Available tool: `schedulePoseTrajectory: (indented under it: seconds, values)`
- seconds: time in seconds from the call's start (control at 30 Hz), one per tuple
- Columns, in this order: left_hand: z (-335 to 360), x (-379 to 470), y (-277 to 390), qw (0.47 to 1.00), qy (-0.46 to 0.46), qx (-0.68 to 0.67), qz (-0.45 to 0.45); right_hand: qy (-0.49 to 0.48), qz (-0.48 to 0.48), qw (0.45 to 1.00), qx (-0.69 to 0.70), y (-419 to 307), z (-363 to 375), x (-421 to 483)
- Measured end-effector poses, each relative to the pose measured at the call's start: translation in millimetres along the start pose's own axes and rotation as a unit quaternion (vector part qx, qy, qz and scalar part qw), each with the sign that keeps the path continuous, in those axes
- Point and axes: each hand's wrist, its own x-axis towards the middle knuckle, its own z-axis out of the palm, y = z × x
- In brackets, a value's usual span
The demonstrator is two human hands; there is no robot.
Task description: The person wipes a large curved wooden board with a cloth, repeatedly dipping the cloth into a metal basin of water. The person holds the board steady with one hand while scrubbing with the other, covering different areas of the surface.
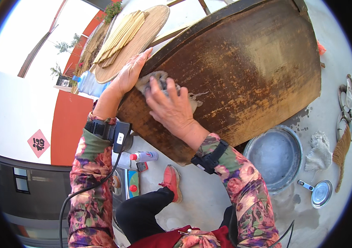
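A large worn wooden board (244, 77), brown with patchy dark finish and a raised dark rim (191, 35), leans tilted before me. My left hand (132, 69) holds the rim at its left side, fingers stretched along the outer edge and part of the grip hidden. My right hand (171, 107) presses a crumpled grey-brown rag (156, 79) against the board's face near that rim. Its fingers are spread and bent over the cloth, and a loose frayed end trails out to the right.
By the board's lower right edge stands a round basin (273, 158). A pale cloth (318, 152), a metal ladle (321, 193) and a straw brush (342, 152) lie beyond it. Left are a spray can (145, 156), a stove (125, 183), a water jug (92, 84) and a round woven mat (138, 46) bearing sticks.
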Motion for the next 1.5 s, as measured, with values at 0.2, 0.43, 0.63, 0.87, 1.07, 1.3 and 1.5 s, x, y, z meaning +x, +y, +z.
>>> schedulePoseTrajectory:
  seconds: [0.2,0.43,0.63,0.87,1.07,1.3,1.5]
  values:
    - [-1.7,-0.3,2.1,1.000,0.001,0.004,-0.002,-0.042,-0.133,0.989,0.048,-8.9,3.0,-12.1]
    - [0.1,-6.2,50.1,0.984,-0.007,-0.047,-0.172,0.075,0.094,0.991,-0.055,165.2,-60.9,-9.9]
    - [3.3,-5.1,62.7,0.982,-0.005,-0.063,-0.178,0.143,0.173,0.975,0.001,199.5,-62.9,-19.2]
    - [2.2,-8.4,38.5,0.972,0.016,-0.002,-0.233,-0.022,-0.025,0.997,0.071,40.9,-23.9,-102.1]
    - [1.7,21.1,65.5,0.994,-0.018,0.022,-0.102,-0.066,-0.126,0.987,0.080,7.5,-15.0,-155.2]
    - [22.3,77.8,84.4,0.992,0.021,0.035,-0.122,0.050,0.092,0.994,0.005,118.4,-54.4,-113.3]
    - [23.0,81.5,84.8,0.992,0.044,0.077,-0.092,0.118,0.253,0.960,0.019,200.1,-81.2,-113.8]
